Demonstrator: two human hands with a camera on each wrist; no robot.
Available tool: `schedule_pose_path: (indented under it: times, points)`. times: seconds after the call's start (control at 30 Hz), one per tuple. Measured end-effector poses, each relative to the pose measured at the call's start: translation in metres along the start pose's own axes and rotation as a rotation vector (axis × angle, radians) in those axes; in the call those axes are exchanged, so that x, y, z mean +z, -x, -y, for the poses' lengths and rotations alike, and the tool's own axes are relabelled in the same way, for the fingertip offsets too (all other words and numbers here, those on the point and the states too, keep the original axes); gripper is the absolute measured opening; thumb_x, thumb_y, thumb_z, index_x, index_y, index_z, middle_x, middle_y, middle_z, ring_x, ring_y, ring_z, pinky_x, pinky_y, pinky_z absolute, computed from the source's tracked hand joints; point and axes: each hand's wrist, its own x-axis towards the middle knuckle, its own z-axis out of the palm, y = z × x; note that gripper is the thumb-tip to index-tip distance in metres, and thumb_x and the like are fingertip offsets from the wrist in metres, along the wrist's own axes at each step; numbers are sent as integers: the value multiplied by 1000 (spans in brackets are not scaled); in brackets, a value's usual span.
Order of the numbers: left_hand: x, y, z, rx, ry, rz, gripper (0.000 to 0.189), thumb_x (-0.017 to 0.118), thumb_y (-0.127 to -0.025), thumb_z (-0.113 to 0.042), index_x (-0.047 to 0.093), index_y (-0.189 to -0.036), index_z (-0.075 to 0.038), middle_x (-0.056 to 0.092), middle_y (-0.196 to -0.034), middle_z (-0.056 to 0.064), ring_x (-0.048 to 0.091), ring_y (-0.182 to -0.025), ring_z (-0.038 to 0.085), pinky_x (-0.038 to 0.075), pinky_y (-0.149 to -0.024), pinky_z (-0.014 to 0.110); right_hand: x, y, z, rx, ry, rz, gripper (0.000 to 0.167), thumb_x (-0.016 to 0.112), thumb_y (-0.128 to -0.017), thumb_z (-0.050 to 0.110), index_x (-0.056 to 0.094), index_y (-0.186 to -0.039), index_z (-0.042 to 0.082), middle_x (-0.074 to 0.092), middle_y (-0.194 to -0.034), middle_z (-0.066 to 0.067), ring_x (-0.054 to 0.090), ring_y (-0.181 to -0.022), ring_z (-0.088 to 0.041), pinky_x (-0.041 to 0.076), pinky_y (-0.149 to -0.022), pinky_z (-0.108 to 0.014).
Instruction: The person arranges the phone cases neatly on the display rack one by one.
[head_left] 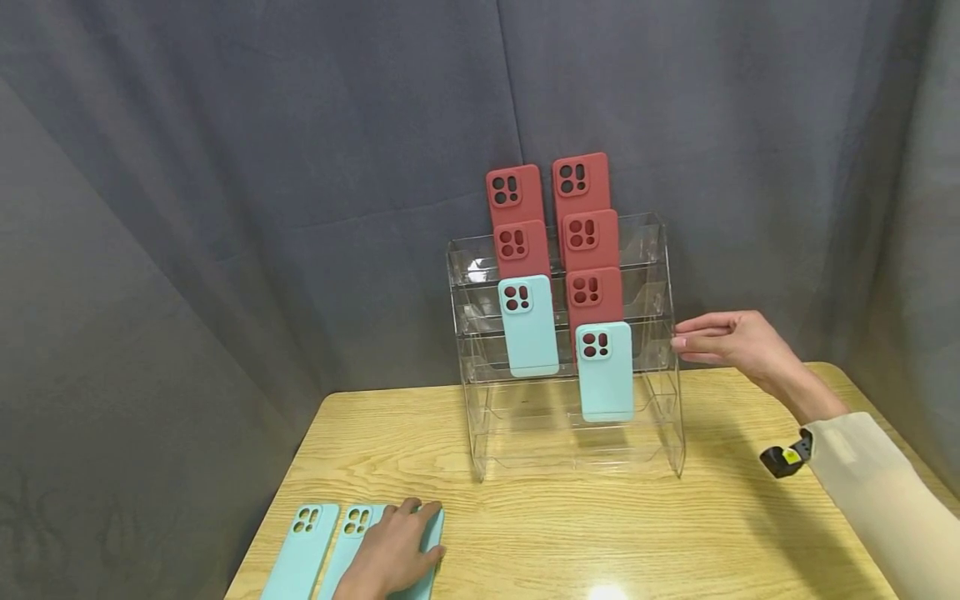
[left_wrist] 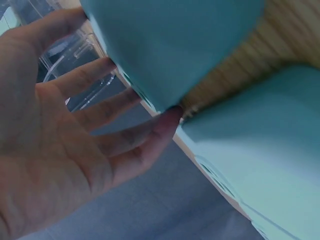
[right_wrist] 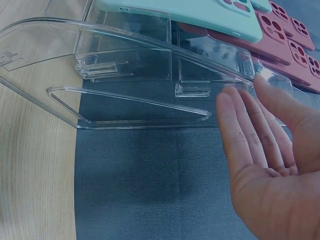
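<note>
Light falls from above in the head view, leaving a white glare spot on the table (head_left: 570,542) at bottom centre and a soft arm shadow at lower right. Small glints mark the clear rack (head_left: 525,462) at its upper left. The left-wrist view is dimmer and bluish, its phone cases (left_wrist: 165,45) softly blurred; the right-wrist view has paler, washed-out wood at left.

Tabletop (head_left: 570,533): passable strip at transparent stand's (head_left: 532,400) 6 o'clock
Right hand (head_left: 742,342): blocks stand's 3 o'clock
Left hand (head_left: 396,546), flat mint cases (head_left: 300,554): crowd 8 o'clock; room under palm hard to judge
Curtain (head_left: 360,192): wall, 12 o'clock
</note>
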Motion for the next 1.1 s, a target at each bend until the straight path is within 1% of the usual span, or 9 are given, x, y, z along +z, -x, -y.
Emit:
schedule_pose_path:
  times: [0.13,0.27,0.4,0.5,0.6,0.73,0.83,0.97,1.1]
  points:
    - [0,-1,-4,-9,16,-25,56,83,-88,-33,67,-137,-11,63,-136,26,61,-117,58,60,-75,71,0,-1,-1,-6,-12,-2,63,79,-97,29,57,-143,-8,80,-104,18,78,-97,-3,65,-89,-22]
    - [0,-3,-5,-11,37,-36,53,83,-86,-29,70,-133,-10,65,-132,25,61,-115,57,60,-71,71,1,-1,-2,-13,-32,4,62,79,-97,27,57,-142,-10,80,-103,18,78,-97,-3,66,-88,-23]
    - [0,-5,-5,2,55,-54,53,82,-82,-26,72,-132,-11,66,-132,24,61,-113,56,60,-69,69,1,1,0,-15,-56,5,61,79,-97,26,57,-141,-11,80,-103,16,79,-98,-6,66,-89,-25]
    - [0,-6,-7,15,68,-87,55,82,-79,-25,73,-131,-12,66,-132,23,61,-113,56,60,-69,68,1,1,1,-13,-72,5,60,79,-97,25,57,-141,-11,81,-103,16,79,-99,-8,66,-90,-27]
    - [0,-7,-11,30,65,-150,54,81,-79,-26,73,-131,-13,66,-133,22,62,-113,54,60,-69,65,1,2,2,-10,-70,4,61,79,-97,25,57,-141,-11,81,-102,16,79,-98,-7,66,-89,-26]
    - [-4,-10,-21,58,34,-265,54,80,-79,-28,73,-132,-17,67,-134,19,63,-114,49,61,-66,58,1,1,2,-7,-55,8,63,78,-97,26,56,-142,-11,80,-103,16,79,-98,-6,66,-89,-25]
    - [-8,-15,-32,66,17,-347,55,79,-80,-30,72,-134,-20,67,-134,15,62,-117,46,61,-71,56,0,2,2,3,-34,6,65,78,-97,28,55,-144,-10,80,-104,17,79,-99,-7,66,-89,-25]
    - [-16,-22,-49,57,20,-454,54,77,-82,-32,72,-134,-23,68,-135,11,61,-120,43,62,-79,58,0,2,2,14,-30,6,66,78,-97,29,55,-145,-9,80,-105,17,79,-101,-8,66,-89,-24]
    - [-23,-30,-67,64,45,-559,54,78,-81,-32,71,-135,-26,67,-136,10,61,-122,42,62,-77,56,1,1,1,16,-38,7,66,79,-97,29,55,-145,-9,80,-105,16,79,-100,-6,66,-88,-23]
